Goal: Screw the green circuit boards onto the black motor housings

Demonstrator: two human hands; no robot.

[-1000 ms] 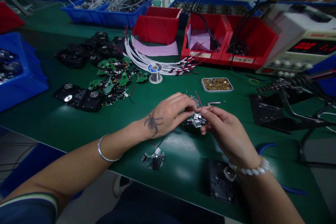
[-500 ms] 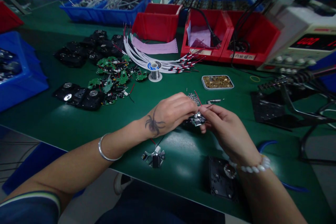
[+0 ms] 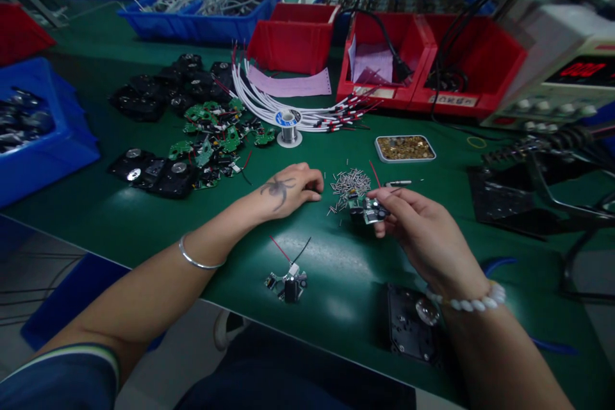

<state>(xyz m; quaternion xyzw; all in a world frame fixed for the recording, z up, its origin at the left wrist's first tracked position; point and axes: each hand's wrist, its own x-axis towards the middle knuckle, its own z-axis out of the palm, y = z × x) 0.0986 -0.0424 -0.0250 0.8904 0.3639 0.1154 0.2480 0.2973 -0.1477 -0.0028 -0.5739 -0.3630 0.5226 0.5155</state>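
My right hand (image 3: 408, 211) pinches a small circuit board (image 3: 373, 210) with a red wire standing up from it. Left of it, my left hand (image 3: 298, 189) rests on the green table with its fingers curled; the fingertips are partly hidden, and whether they hold anything is unclear. Between the hands and a little beyond lies a pile of small metal pins (image 3: 352, 182). Nearer the table's front edge is another circuit board (image 3: 288, 283) with a red and a black wire. A black housing (image 3: 412, 323) lies below my right wrist.
Behind the hands are a solder spool (image 3: 289, 128), white cables (image 3: 269, 102) and a tin of brass parts (image 3: 405, 148). Green boards (image 3: 211, 134) and black housings (image 3: 154, 172) lie left. Red bins (image 3: 291, 45) stand behind; a metal stand (image 3: 542, 186) is right.
My left hand has moved left, away from the board in my right hand, and down to the table. The pin pile is now uncovered. The view has shifted slightly.
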